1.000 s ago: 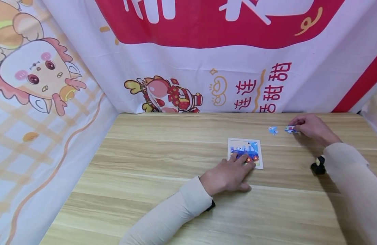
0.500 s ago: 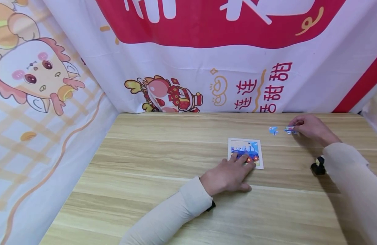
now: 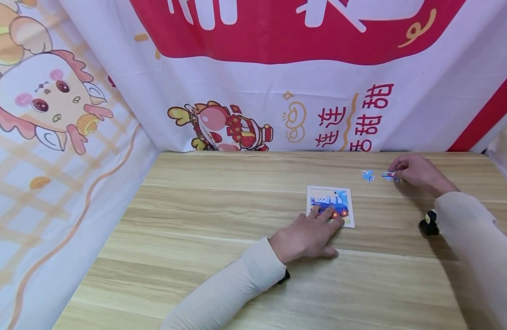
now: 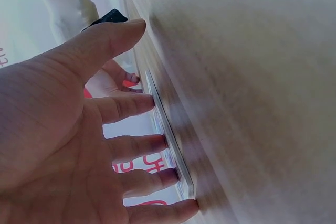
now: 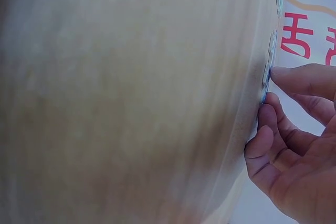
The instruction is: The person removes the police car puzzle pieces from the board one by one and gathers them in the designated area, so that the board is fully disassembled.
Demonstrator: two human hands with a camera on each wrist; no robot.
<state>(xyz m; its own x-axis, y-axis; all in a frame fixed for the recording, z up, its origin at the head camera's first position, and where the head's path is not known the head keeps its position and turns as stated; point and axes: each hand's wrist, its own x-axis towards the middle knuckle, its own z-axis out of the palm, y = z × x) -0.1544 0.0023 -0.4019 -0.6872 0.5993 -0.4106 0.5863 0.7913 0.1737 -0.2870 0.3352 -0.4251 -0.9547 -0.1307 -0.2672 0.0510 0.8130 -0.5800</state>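
In the head view, my left hand point(image 3: 306, 236) rests with spread fingers on a small white-bordered puzzle board point(image 3: 351, 208) that shows a blue cartoon vehicle with red wheels. The left wrist view has its fingertips point(image 4: 160, 141) along the board's edge and the thumb held away from it. At the far right of the table, my right hand point(image 3: 416, 172) pinches a blue and white jigsaw piece point(image 3: 388, 176) with bent fingers, low at the tabletop. Part of that piece is hidden under the fingertips. A second blue jigsaw piece point(image 3: 367, 175) lies just left of it.
The wooden table point(image 3: 195, 215) ends at a white printed cloth point(image 3: 245, 82) with red lettering, close behind the loose pieces. Another patterned cloth point(image 3: 72, 192) hangs along the left side. Black wrist devices point(image 3: 428, 223) sit under the sleeves.
The piece at my right fingertips has turned slightly and lies a bit flatter. My left hand and the board stay where they were.
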